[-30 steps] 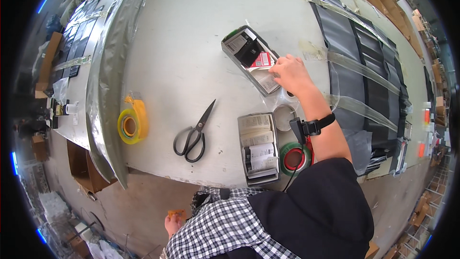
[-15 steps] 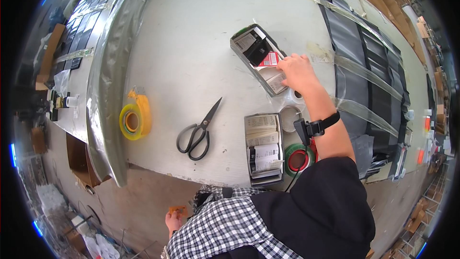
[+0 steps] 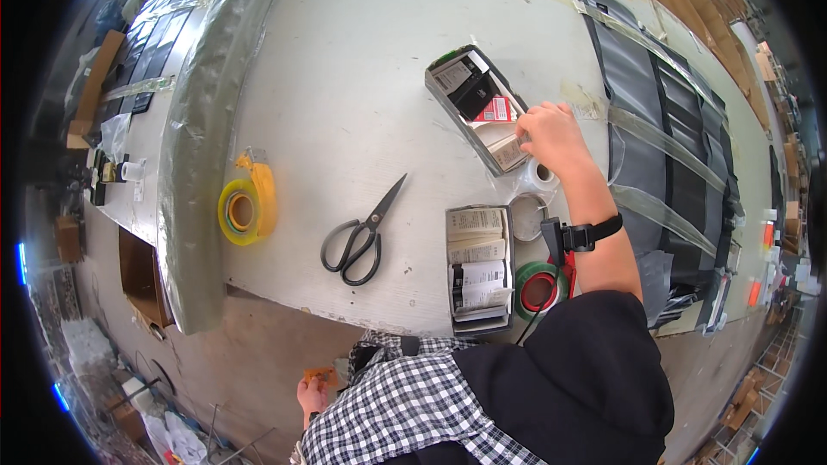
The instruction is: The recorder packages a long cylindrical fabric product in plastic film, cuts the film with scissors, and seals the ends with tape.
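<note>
My right hand [image 3: 554, 135] is at the right edge of a dark open box [image 3: 462, 127], its fingers curled in over the end. What the fingertips pinch, if anything, is hidden. Inside that box lie pale paper tags [image 3: 507, 153], a black packet [image 3: 475, 95] and a red-and-white card [image 3: 494, 110]. My left hand [image 3: 312, 398] hangs low beside the table's front edge, closed on a small orange piece [image 3: 321, 375] whose kind is unclear. Closer to me than the first box stands a second open box [image 3: 450, 327], filled with stacked paper tags [image 3: 479, 284].
Black scissors [image 3: 362, 241] lie mid-table, with a yellow tape dispenser [image 3: 247, 207] to their left. Green and red tape rolls [image 3: 536, 290] and a clear roll [image 3: 541, 174] sit near my right forearm. Taped-down black sheets [image 3: 642, 112] cover the right; a plastic-wrapped roll [image 3: 200, 155] borders the left.
My right hand has drawn slightly right, from over the far box's contents to its edge, with the fingers more curled. The left hand keeps its place. The whole view has shifted a little.
</note>
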### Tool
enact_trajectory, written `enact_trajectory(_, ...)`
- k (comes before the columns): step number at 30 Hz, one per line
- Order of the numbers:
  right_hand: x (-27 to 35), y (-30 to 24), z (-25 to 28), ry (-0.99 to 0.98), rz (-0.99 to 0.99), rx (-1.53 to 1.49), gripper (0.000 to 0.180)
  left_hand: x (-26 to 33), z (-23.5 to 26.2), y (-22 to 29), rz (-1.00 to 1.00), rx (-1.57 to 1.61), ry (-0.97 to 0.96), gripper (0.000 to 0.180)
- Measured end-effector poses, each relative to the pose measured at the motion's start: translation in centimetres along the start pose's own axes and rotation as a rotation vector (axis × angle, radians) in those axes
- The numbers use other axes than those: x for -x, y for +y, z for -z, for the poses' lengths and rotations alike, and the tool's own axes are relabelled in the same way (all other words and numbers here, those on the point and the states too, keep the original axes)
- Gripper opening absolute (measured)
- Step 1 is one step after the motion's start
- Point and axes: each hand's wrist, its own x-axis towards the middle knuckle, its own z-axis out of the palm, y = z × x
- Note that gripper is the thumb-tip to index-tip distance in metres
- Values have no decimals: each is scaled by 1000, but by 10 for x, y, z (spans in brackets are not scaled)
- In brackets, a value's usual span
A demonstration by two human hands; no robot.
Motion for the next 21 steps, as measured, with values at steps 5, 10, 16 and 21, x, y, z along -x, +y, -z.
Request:
enact_trajectory(5,1,-3,5,11,4,-45,18,5,-1,0,4,26,10,17)
enact_trajectory(10,2,4,1,-42,21,-6,18,7,-2,1,7,2,27,16)
enact_trajectory(16,2,0,0,22,25,-23,26,9,-3,1,17,-2,22,17)
enact_trajectory(21,-6,-5,-2,-45,31,-4,33,11,-5,2,2,-21,7,18)
